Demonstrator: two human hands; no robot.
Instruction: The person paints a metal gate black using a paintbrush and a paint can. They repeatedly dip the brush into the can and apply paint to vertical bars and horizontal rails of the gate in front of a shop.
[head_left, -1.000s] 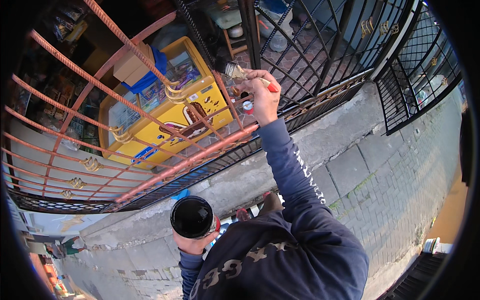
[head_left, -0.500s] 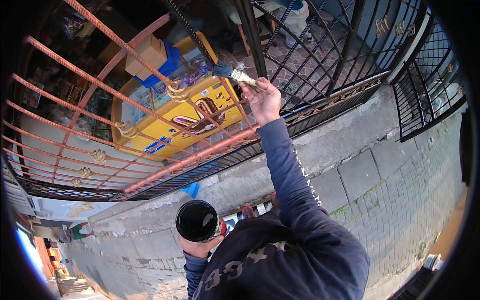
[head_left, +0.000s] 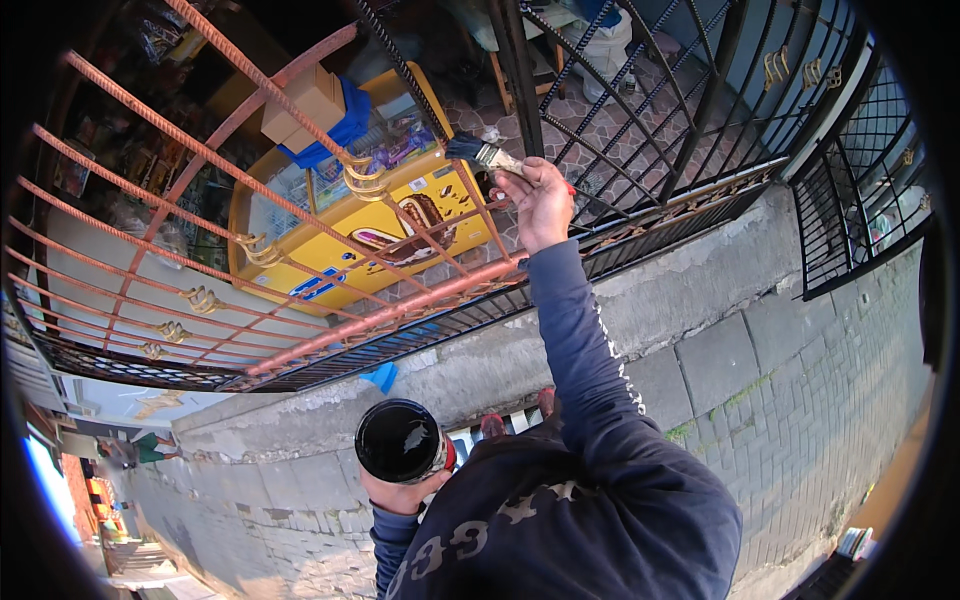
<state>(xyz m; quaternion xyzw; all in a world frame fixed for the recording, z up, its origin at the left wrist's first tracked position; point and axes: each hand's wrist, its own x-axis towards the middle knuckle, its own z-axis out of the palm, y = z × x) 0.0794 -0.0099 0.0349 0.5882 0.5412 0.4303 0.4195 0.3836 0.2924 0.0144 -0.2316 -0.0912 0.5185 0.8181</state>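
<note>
Paintbrush (head_left: 488, 156) gripped by its handle, the fingers (head_left: 540, 178) of the right hand (head_left: 548, 212) pinched narrow around it; over by the person's front, the left hand (head_left: 400, 494) curls about an open tin (head_left: 447, 456) of black paint. The brush is up at the grille, beside a ribbed bar (head_left: 411, 84), black above and rust-red below, and I can't tell whether it touches. Those bars stand before a yellow freezer (head_left: 418, 187) and a cardboard box (head_left: 318, 95). Its bristles point leftward, slightly up, the long axis slanting down right toward the palm
</note>
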